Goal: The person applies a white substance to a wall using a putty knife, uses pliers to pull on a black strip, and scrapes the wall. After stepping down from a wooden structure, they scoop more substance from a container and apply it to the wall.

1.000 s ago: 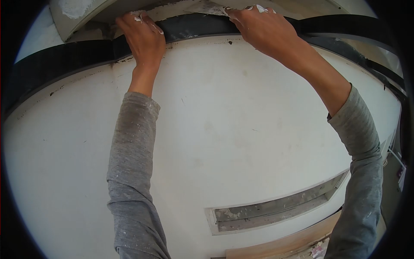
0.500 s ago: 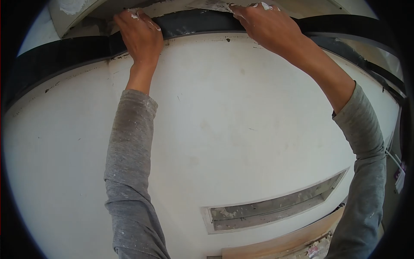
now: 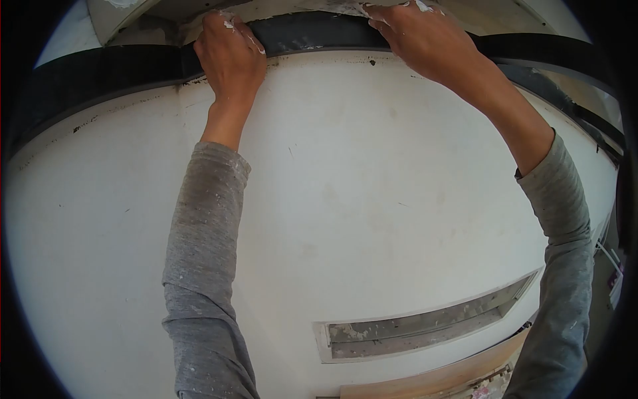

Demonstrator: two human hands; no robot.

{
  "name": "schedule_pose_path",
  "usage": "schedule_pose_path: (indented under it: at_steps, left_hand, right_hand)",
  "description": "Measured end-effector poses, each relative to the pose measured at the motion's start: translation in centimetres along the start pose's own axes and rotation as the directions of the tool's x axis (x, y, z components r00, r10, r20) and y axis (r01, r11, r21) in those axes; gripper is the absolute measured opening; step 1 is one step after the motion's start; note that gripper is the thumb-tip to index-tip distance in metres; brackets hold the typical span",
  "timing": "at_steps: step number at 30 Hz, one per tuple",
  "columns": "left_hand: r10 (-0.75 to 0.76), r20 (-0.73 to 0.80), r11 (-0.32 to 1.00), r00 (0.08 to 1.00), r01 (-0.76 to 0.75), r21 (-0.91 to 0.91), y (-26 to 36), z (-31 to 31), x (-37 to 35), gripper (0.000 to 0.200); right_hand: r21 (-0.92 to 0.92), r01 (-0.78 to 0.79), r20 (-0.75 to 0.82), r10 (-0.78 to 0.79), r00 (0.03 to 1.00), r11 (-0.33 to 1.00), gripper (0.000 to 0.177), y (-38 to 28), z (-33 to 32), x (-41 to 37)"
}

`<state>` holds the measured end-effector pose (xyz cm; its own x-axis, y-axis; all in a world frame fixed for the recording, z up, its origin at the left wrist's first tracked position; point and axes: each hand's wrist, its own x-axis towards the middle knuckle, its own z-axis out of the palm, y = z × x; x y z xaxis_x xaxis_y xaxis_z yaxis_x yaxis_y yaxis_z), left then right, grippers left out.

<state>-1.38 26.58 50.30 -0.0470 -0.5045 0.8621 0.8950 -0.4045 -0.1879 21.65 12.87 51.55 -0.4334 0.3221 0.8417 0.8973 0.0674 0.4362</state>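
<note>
Pinched a scraper [image 3: 347, 8] in the right hand [image 3: 432, 36], just above a black band [image 3: 312, 33].

Curled the left hand [image 3: 231, 60] over the band's upper edge; could not tell if around anything. Seemed midway through working the scraper across the pale surface [image 3: 276, 8] behind; called for a flat, steady blade. Saw, farther out, grey sleeves [image 3: 205, 233] before a white panel [image 3: 345, 166].

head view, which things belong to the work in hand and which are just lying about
Likely in the work:
left hand
right hand
blade, perhaps a scraper
black band

Likely just there:
board
recess
white panel
</note>
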Motion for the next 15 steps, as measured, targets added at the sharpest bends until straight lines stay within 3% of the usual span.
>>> schedule_pose_path:
  at_steps: [3,7,9,13,15]
  left_hand:
    - [-0.073,0.062,0.997,0.995,0.074,-0.004,0.3,-0.3,0.1,0.018]
    - [0.039,-0.004,0.996,0.999,-0.039,0.085,0.2,-0.2,-0.2,0.016]
    - [0.034,-0.015,0.999,0.999,-0.034,-0.012,0.0,-0.2,-0.1,0.015]
    - [-0.021,0.064,0.987,0.998,0.031,-0.157,-0.7,-1.3,0.2,0.011]
    - [-0.038,0.17,0.98,0.985,0.07,-0.188,-1.0,-2.0,0.1,0.011]
  right_hand:
    - [0.032,-0.136,0.052,0.134,0.99,0.99,0.026,0.1,-0.1,-0.5]
    - [0.1,-0.097,0.128,0.083,0.988,0.99,0.028,0.5,-0.5,-0.7]
    - [-0.07,0.095,-0.139,-0.104,0.985,0.993,0.029,1.6,2.0,0.5]
    - [-0.087,0.1,-0.227,-0.118,0.967,0.991,0.031,2.4,2.9,-1.0]
    - [-0.028,0.038,-0.149,-0.042,0.988,0.999,0.03,1.6,2.7,-0.4]
